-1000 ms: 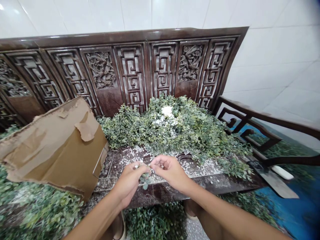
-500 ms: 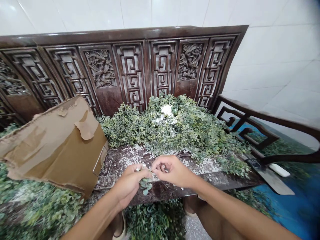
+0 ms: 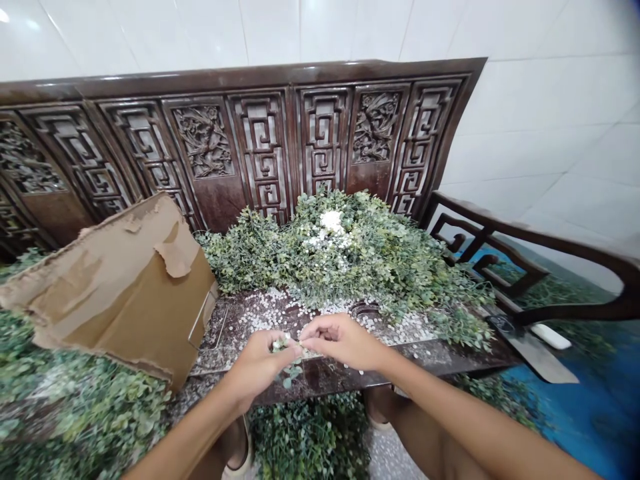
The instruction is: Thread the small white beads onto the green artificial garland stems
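My left hand is closed round a small leafy sprig, whose green leaves hang below the fingers and whose pale bits show above them. Thumb and forefinger of my right hand are pinched together at the sprig's tip, right against the left fingertips. What lies between the right fingers is too small to make out. Both hands are over the front edge of the dark wooden bench seat. Behind them, many small white discs are scattered on the seat, before a heap of artificial greenery.
A torn cardboard piece leans at the left beside a bent wire. More greenery lies below the seat. A broad metal blade and a white object are near the armrest. A carved backrest stands behind.
My right fingers have drawn into a tighter pinch against the left fingertips. More pale bits show above the left hand. The view has shifted slightly.
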Motion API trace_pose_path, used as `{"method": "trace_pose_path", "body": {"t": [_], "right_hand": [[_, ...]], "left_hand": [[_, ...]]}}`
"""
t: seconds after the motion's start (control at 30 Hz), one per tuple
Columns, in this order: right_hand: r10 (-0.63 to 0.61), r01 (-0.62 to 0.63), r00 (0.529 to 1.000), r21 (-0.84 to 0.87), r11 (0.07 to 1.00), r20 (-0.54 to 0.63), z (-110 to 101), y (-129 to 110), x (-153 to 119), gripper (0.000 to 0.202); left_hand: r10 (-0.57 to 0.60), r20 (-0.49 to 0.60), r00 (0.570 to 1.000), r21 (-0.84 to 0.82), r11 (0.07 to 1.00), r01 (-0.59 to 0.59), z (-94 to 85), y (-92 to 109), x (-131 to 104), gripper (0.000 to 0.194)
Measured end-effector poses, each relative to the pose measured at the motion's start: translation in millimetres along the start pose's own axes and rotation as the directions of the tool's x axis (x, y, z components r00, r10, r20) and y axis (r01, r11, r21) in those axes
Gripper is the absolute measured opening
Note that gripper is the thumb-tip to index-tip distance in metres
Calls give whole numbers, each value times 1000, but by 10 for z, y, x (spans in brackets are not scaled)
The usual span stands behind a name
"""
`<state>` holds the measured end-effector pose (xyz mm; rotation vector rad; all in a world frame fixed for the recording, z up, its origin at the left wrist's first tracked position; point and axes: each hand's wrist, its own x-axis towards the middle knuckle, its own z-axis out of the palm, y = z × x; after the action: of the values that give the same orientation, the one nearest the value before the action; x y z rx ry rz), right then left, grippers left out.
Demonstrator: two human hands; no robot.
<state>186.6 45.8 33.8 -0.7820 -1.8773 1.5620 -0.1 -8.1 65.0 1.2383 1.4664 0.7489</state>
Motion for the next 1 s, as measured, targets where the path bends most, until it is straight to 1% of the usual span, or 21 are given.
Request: {"method": "trace_pose_path", "body": {"t": [0.1, 0.2, 0.3, 0.4, 0.47, 0.57, 0.63, 0.7, 0.73, 0.77, 0.8, 0.83, 0.87, 0.9, 0.93, 1.0], "right_hand": [[39, -39, 999, 16, 999, 12, 13, 11, 22, 20], [58, -58, 998, 54, 997, -7, 16, 1, 35, 21], [71, -68, 997, 98, 993, -32, 25, -13, 27, 23], [132, -121, 989, 149, 981, -62, 53, -28, -2, 26], [166, -151, 983, 162, 975, -81, 78, -33, -26, 24], [182, -174, 981, 121, 977, -62, 101, 3, -48, 18], [203, -203, 979, 40, 978, 4, 91, 72, -46, 18], [252, -243, 966, -132, 961, 63, 62, 176, -32, 23], [282, -258, 958, -269, 928, 55, 42, 238, -22, 26], [291, -261, 957, -424, 867, 6, 23, 302, -12, 25], [319, -301, 945, -573, 762, -73, 7, 367, -1, 24], [353, -362, 921, -703, 612, -166, -5, 430, 10, 35], [422, -443, 870, -779, 443, -254, -10, 490, 21, 47], [463, -501, 828, -787, 360, -316, -8, 545, 33, 54], [491, -543, 793, -783, 303, -360, 2, 594, 46, 59], [540, -607, 730, -761, 230, -419, 33, 672, 72, 68]], "left_hand": [[12, -31, 999, 25, 1000, -11, 10, 10, -6, 26], [45, -60, 997, 35, 998, -43, 27, 4, 0, 26], [119, -72, 990, 78, 990, -114, 28, 12, 6, 25], [222, -55, 974, 209, 956, -206, 7, 38, -14, 23], [276, -25, 961, 307, 917, -255, -11, 50, -38, 19], [290, 34, 957, 421, 864, -276, -33, 30, -60, 15], [260, 113, 959, 479, 831, -282, -37, -24, -56, 15], [207, 206, 956, 534, 795, -287, -30, -108, -45, 13], [172, 237, 956, 562, 778, -279, -20, -157, -41, 13], [147, 258, 955, 592, 757, -276, -6, -208, -38, 12], [134, 287, 948, 605, 743, -288, 12, -260, -37, 12], [121, 335, 935, 604, 734, -311, 36, -311, -36, 14], [91, 391, 916, 607, 722, -332, 64, -361, -34, 17], [53, 461, 886, 611, 705, -360, 98, -411, -29, 22], [-17, 540, 841, 627, 675, -389, 137, -462, -20, 25], [-137, 623, 770, 663, 614, -427, 224, -566, 6, 33]]}}
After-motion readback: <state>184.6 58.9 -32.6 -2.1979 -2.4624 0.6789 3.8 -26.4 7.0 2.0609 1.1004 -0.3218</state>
